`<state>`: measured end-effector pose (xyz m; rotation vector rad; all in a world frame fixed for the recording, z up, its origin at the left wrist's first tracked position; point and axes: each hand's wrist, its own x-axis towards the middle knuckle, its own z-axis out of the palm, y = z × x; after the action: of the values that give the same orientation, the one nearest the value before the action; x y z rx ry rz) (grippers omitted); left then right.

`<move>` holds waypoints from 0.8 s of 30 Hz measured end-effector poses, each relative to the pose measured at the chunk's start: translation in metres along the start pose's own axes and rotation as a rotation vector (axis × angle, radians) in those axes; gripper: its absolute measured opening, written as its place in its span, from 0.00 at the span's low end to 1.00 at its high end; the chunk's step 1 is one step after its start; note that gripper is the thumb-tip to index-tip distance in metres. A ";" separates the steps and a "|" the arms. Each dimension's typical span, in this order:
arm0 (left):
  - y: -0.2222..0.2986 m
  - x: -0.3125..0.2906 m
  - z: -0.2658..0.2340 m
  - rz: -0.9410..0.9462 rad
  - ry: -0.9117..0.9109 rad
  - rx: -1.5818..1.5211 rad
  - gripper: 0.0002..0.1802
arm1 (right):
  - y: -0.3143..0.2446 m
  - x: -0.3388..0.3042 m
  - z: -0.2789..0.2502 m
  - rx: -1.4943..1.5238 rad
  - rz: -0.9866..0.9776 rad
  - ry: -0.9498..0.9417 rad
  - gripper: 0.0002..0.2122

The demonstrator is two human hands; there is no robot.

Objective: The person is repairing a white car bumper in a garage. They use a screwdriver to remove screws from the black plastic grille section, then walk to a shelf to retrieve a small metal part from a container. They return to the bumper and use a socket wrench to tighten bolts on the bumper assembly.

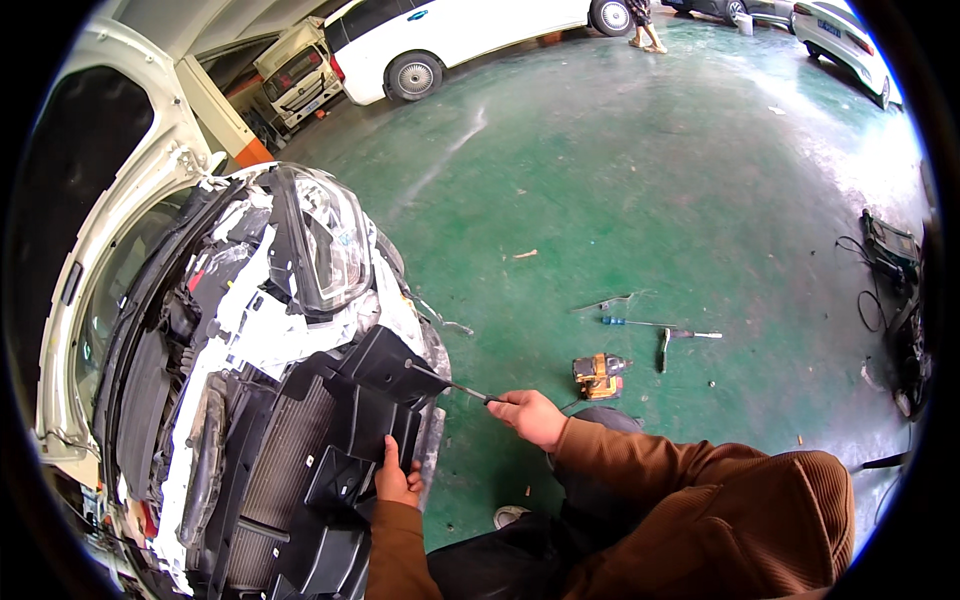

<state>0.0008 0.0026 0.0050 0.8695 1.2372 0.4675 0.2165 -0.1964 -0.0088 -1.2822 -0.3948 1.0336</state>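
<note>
Okay, from my end this looks partway through. The white car's front is stripped back: radiator exposed, headlight in place. The black plastic panel sits along the car's front edge, but I can't tell which fasteners are in or out, so what's left is hard to call. My right hand is wrapped round a slim screwdriver, its tip at the panel's far corner. Left hand is half curled against the panel's outer edge, grip unclear. Power drill is on the floor.
</note>
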 end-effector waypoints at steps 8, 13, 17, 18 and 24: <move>-0.002 -0.005 -0.003 0.015 -0.003 -0.013 0.32 | 0.007 0.004 -0.001 0.644 0.313 -0.177 0.09; -0.003 -0.005 -0.005 0.041 -0.019 -0.007 0.31 | 0.006 0.006 -0.003 0.836 0.414 -0.268 0.08; -0.004 -0.008 -0.013 0.045 -0.038 0.062 0.30 | 0.009 0.007 -0.006 0.891 0.431 -0.326 0.09; -0.004 -0.010 -0.015 0.044 -0.043 0.092 0.30 | 0.011 0.008 -0.008 0.896 0.426 -0.344 0.09; -0.001 -0.026 -0.022 -0.049 -0.192 0.353 0.29 | 0.014 -0.009 -0.027 0.474 0.286 -0.304 0.13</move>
<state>-0.0276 -0.0102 0.0185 1.1518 1.1776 0.1217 0.2258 -0.2205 -0.0271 -0.7681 -0.1768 1.4716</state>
